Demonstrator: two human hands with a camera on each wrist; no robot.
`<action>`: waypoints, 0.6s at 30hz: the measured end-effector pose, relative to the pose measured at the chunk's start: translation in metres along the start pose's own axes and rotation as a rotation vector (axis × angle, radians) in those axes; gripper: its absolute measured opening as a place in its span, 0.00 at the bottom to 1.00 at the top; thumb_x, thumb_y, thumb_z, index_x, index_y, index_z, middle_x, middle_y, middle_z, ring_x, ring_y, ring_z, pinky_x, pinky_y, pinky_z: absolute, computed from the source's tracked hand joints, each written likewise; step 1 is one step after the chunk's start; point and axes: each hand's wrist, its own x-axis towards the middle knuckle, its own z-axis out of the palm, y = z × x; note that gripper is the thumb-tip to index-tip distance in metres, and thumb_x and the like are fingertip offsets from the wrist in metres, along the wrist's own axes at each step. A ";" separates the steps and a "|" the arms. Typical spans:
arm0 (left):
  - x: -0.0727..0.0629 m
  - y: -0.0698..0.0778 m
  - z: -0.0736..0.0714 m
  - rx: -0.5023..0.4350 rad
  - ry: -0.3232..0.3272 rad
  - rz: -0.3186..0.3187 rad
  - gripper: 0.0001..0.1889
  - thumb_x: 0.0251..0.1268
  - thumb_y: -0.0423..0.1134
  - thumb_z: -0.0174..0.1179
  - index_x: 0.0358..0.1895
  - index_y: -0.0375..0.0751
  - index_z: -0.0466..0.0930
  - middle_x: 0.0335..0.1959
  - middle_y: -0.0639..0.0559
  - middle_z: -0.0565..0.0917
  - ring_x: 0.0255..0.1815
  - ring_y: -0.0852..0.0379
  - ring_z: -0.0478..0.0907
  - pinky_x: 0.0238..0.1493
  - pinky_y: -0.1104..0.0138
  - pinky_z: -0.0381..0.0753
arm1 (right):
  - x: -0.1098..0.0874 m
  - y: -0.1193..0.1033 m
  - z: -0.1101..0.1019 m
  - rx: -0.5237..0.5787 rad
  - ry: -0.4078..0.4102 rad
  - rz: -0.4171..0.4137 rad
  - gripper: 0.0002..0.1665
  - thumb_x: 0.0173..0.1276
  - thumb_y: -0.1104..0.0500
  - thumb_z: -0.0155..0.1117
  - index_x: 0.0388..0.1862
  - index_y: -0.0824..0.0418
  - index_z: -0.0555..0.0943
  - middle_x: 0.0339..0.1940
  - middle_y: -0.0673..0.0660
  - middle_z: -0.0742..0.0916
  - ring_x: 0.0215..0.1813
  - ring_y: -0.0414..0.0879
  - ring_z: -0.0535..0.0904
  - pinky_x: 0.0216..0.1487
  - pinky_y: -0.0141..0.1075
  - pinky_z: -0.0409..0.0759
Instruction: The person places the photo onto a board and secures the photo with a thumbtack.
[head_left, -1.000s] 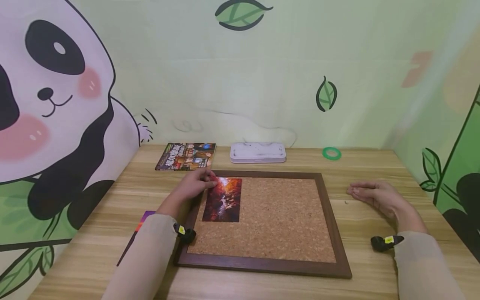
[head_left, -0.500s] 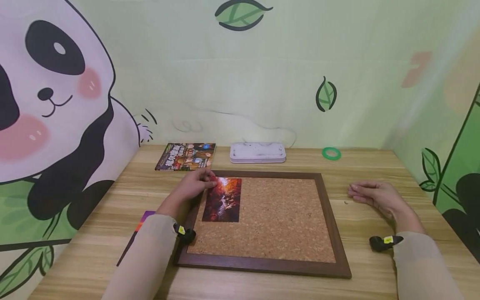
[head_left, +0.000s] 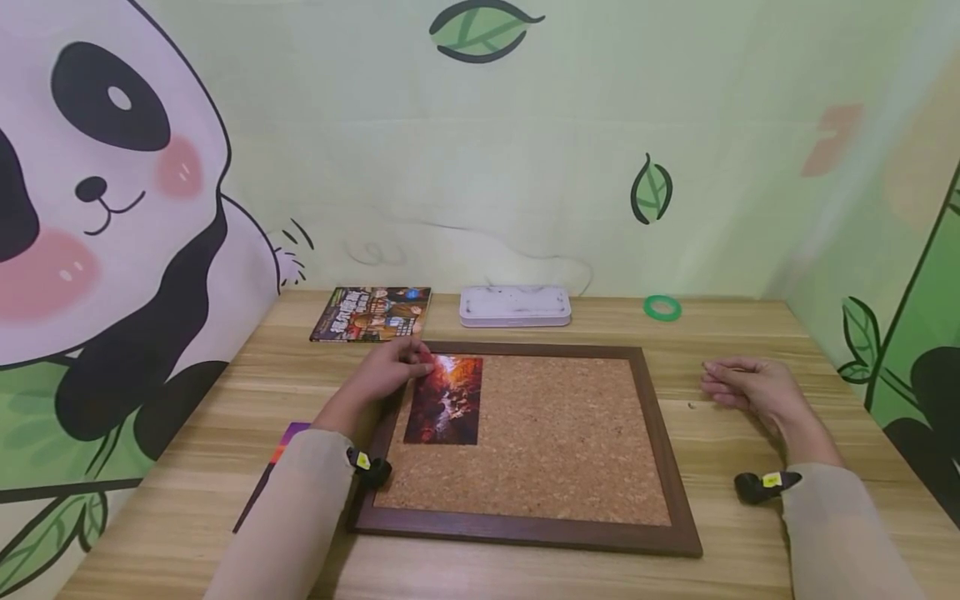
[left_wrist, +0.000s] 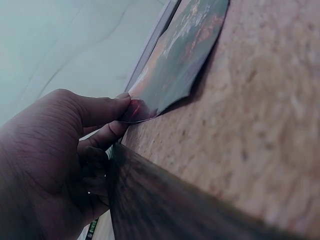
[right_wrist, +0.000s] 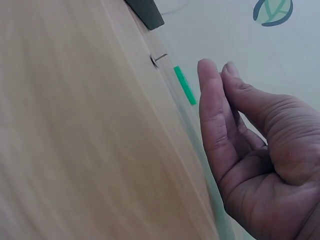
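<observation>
My left hand [head_left: 386, 369] pinches the upper left corner of a glossy postcard [head_left: 447, 402] between thumb and index finger. The card shows a red and orange stream scene and lies over the upper left of a framed cork board [head_left: 562, 442]. In the left wrist view the card [left_wrist: 180, 55] bows a little, its near edge raised over the cork. Right of the board, my right hand [head_left: 761, 396] hovers with thumb and index fingertips close together, nothing visible between them. Just below those fingertips, a small thumbtack [right_wrist: 156, 60] lies on the table, pin sticking up.
Along the back of the table are a comic-style book [head_left: 375, 313], a white tin case [head_left: 515, 306] and a green tape roll [head_left: 663, 307]. A second card [head_left: 279, 458], purple and orange, lies left of the board, partly behind my left sleeve. A panda-printed wall stands behind.
My right hand's fingers have drawn in from nearly straight, bringing the tips toward the thumb, and the hand has shifted slightly. My left hand and the postcard stay in place.
</observation>
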 end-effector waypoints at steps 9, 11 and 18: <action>-0.001 -0.001 0.001 0.000 0.002 -0.002 0.15 0.68 0.42 0.65 0.53 0.41 0.79 0.43 0.45 0.80 0.45 0.47 0.75 0.53 0.54 0.71 | 0.000 0.003 0.001 0.047 -0.035 -0.042 0.06 0.71 0.65 0.66 0.43 0.62 0.88 0.39 0.55 0.91 0.43 0.45 0.89 0.46 0.35 0.83; -0.001 -0.002 0.001 0.003 0.003 0.004 0.15 0.68 0.42 0.65 0.53 0.41 0.79 0.42 0.45 0.81 0.45 0.47 0.75 0.52 0.54 0.71 | 0.000 0.004 0.002 0.038 -0.049 -0.049 0.09 0.71 0.66 0.66 0.48 0.64 0.86 0.41 0.54 0.91 0.44 0.45 0.88 0.47 0.35 0.83; 0.002 -0.003 0.001 0.008 0.003 -0.004 0.15 0.68 0.43 0.66 0.53 0.42 0.79 0.42 0.45 0.81 0.44 0.47 0.76 0.52 0.55 0.71 | 0.002 0.003 0.005 -0.054 -0.060 -0.039 0.25 0.71 0.63 0.67 0.62 0.74 0.76 0.45 0.49 0.90 0.49 0.42 0.87 0.51 0.37 0.82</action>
